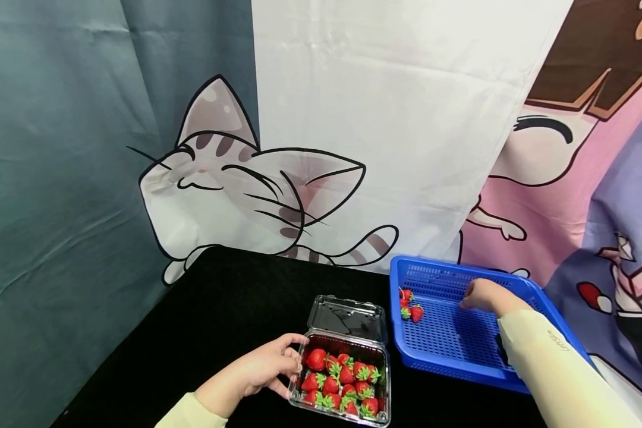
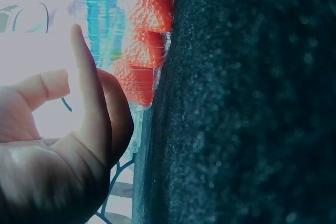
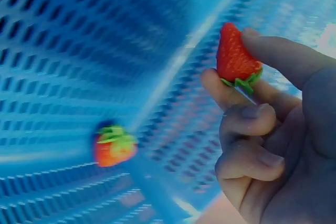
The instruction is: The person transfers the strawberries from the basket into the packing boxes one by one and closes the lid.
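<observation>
In the head view my left hand point(image 1: 271, 364) rests against the left side of a clear plastic clamshell box point(image 1: 385, 380), fingers spread along its edge. Rows of red strawberries point(image 1: 330, 385) with green leaves fill the box, and its lid point(image 1: 348, 318) lies back, away from me. The left wrist view shows my left hand point(image 2: 79, 124) beside the strawberries point(image 2: 149, 6) behind clear plastic. Over the blue basket point(image 1: 455, 368), my right hand point(image 1: 489, 297) pinches a strawberry point(image 3: 236, 56) between thumb and fingers, plain in the right wrist view.
A few loose strawberries point(image 1: 417, 313) lie at the basket's left end. Box and basket stand side by side on a black cloth-covered table point(image 1: 235, 303). Printed cloth curtains point(image 1: 406, 119) hang behind the table.
</observation>
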Available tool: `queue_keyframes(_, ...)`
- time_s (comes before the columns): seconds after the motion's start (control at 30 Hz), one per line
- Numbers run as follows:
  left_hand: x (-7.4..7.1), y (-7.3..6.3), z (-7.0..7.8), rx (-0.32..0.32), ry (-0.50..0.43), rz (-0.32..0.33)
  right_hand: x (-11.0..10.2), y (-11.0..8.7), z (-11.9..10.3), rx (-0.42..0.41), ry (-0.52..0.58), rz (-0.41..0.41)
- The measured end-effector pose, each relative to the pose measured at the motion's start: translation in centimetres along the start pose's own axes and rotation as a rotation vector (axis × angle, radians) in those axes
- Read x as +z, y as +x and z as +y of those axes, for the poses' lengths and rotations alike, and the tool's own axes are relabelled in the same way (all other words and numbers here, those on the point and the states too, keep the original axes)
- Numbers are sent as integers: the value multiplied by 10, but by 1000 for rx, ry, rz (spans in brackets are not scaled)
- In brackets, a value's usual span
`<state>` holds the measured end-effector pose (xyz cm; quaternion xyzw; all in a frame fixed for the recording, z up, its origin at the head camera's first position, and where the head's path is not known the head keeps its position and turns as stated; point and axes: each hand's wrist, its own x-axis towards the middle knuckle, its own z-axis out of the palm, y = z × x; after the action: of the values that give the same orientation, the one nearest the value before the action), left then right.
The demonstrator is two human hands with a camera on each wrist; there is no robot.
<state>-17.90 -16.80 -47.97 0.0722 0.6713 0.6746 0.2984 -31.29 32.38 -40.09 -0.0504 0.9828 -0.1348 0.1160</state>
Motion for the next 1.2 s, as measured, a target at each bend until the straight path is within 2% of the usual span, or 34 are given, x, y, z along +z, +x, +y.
queue_keyframes(0.2,0,-1,0,-2,4,-2,-21,-15,-31,-55,35,84)
queue_keyframes(0.37,-1,-2,1,-7,3,-4,-35,-33,-62,-70,81,86)
queue_keyframes(0.6,-1,-2,0,5,0,-9,-35,-66,-110,-131,128,145)
queue_keyframes(0.8,0,-3,1,10,2,-8,-6,-93,-155,-213,108,193)
queue_keyframes(0.97,0,-4,0,5,0,0,29,-107,-190,-285,85,172)
queue_keyframes(1.2,0,-3,0,23,-3,-8,75,-119,-217,-452,-4,136)
